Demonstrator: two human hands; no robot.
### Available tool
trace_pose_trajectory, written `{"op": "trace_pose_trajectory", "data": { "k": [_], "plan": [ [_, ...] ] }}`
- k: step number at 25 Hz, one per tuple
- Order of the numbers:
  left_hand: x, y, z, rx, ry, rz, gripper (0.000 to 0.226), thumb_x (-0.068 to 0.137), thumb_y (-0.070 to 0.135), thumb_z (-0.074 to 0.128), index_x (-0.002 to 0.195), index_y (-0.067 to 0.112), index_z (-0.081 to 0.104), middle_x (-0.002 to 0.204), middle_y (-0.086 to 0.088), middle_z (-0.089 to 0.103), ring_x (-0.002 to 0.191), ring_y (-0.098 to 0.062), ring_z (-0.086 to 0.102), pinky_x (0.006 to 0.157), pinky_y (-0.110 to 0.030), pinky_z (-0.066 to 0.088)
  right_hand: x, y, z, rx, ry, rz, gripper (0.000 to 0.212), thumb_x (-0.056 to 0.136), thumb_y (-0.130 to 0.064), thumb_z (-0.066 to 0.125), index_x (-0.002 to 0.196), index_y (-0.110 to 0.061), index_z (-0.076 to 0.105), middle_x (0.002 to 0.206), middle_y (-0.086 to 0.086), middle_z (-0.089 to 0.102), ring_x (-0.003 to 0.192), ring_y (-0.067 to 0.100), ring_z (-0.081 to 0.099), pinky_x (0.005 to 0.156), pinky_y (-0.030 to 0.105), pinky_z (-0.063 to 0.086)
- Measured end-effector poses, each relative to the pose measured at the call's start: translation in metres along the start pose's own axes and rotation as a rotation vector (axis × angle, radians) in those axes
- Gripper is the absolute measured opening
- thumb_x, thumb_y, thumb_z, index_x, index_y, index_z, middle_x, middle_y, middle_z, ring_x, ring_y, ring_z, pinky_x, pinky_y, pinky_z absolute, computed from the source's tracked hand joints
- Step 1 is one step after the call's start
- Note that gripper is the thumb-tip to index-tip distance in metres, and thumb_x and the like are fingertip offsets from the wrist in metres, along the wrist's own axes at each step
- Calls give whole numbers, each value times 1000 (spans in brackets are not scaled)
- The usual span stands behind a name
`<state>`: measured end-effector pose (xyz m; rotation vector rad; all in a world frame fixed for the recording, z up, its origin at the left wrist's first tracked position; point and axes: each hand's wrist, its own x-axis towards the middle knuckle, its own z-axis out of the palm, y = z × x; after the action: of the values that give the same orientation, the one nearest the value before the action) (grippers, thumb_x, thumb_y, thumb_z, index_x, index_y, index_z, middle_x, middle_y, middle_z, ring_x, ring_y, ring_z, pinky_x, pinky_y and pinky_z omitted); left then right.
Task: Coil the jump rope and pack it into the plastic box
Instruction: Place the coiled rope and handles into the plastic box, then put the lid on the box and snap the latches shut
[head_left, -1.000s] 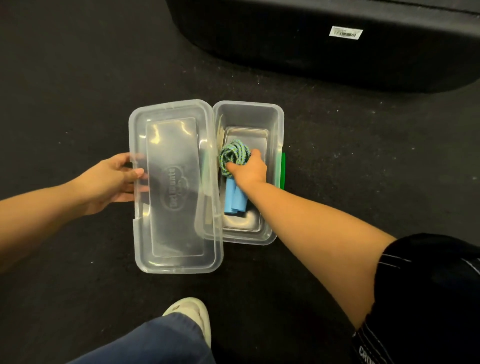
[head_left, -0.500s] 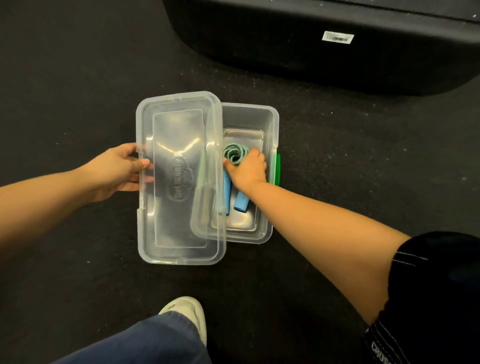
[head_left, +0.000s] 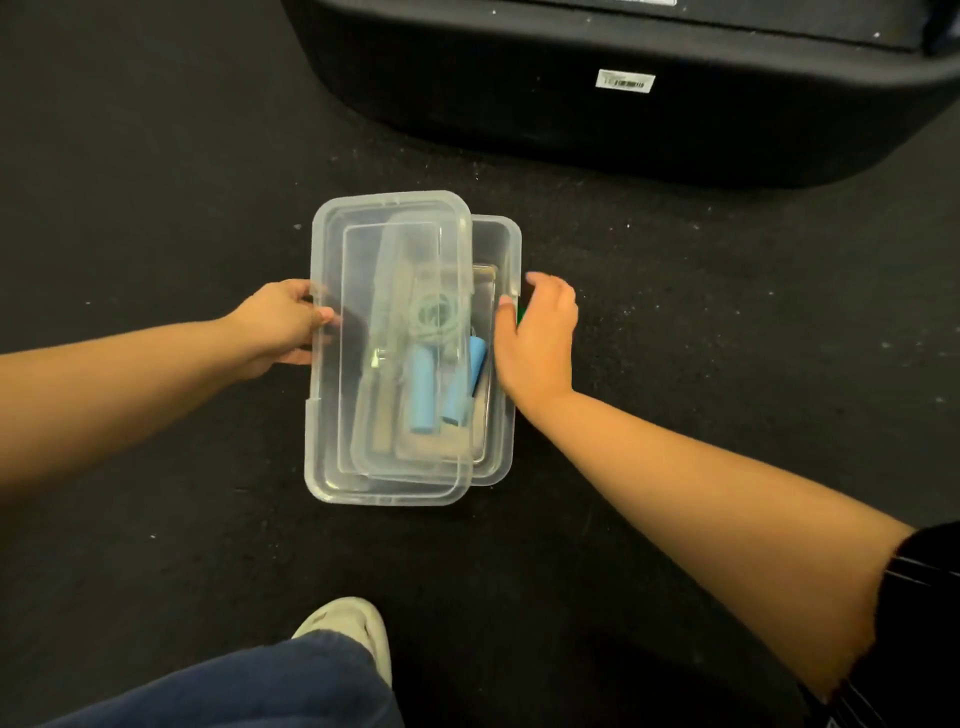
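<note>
The clear plastic box (head_left: 500, 244) sits on the dark floor. Its hinged clear lid (head_left: 363, 467) is swung most of the way over it, leaving a strip open on the right. Inside lies the jump rope, a green coiled cord (head_left: 434, 314) with two blue handles (head_left: 422, 389) pointing toward me, seen partly through the lid. My left hand (head_left: 283, 322) grips the lid's left edge. My right hand (head_left: 537, 338) rests with spread fingers against the box's right rim, by the green latch, holding nothing.
A large black object (head_left: 623, 130) with a white barcode sticker (head_left: 625, 81) stands on the floor just behind the box. My shoe (head_left: 353, 629) and blue trouser leg (head_left: 249, 691) are at the bottom of the view.
My right hand has let go of the rope and come out of the box to its right rim. My left hand has swung the lid rightward over the box.
</note>
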<state>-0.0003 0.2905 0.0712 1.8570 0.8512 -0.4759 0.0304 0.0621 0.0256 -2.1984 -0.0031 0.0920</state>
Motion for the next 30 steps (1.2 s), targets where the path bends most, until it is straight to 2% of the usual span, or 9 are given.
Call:
{"op": "trace_pose_trajectory", "data": {
  "k": [3,6,10,13,18,21,23,26,30],
  "plan": [
    [8,14,17,55,10,-4,20,96,8,44,110,16,56,85,-4,61,78,-21,59,76,-41,52,3,19,-4,50,-209,284,65,96,-43,43,145,-5,23,149,15,26,135,28,29,107,36,28],
    [14,20,28,101,4,-57,19,97,8,42,109,14,56,97,-9,62,93,-26,59,84,-46,51,3,29,-6,181,-392,398,79,93,-55,40,149,-8,10,155,15,20,140,27,25,110,37,25],
    [20,22,41,118,-5,-59,19,98,10,42,110,14,55,104,-11,60,95,-26,59,87,-47,51,6,34,4,370,-493,470,96,77,-71,50,148,-14,20,144,7,44,128,25,46,104,38,39],
    [24,27,46,134,13,-33,18,98,12,42,111,17,53,110,-12,60,96,-26,59,87,-46,51,7,34,6,416,-468,492,106,66,-67,65,146,-12,23,139,5,50,122,23,52,100,36,44],
    [24,27,48,208,7,-92,40,96,28,45,134,18,41,125,-9,54,109,-28,53,90,-41,39,11,39,3,502,-436,558,82,70,-42,79,134,-9,40,127,3,58,109,19,59,84,28,49],
    [21,14,50,-73,-131,-263,42,91,43,49,125,21,43,111,-6,55,106,-27,53,101,-47,36,14,38,0,643,-481,657,50,70,-32,80,108,-14,53,109,3,65,91,15,62,69,29,51],
    [19,8,51,-196,-152,-269,35,90,40,52,118,19,51,100,-5,56,93,-21,56,86,-42,46,15,39,-3,694,-490,702,43,70,-28,81,102,-15,54,104,2,66,89,15,63,71,31,51],
    [20,8,58,-269,-166,-224,10,91,28,55,97,20,57,109,-6,59,91,-18,58,73,-37,49,19,43,-15,750,-430,691,40,73,-21,79,105,-11,58,107,8,68,90,18,66,75,32,54],
    [24,27,77,-339,-269,-164,20,92,14,53,111,10,57,114,-9,57,97,-19,60,76,-38,53,34,53,-55,788,-348,666,44,77,-16,75,116,-4,57,108,13,69,98,26,67,82,40,56]
  ]
}}
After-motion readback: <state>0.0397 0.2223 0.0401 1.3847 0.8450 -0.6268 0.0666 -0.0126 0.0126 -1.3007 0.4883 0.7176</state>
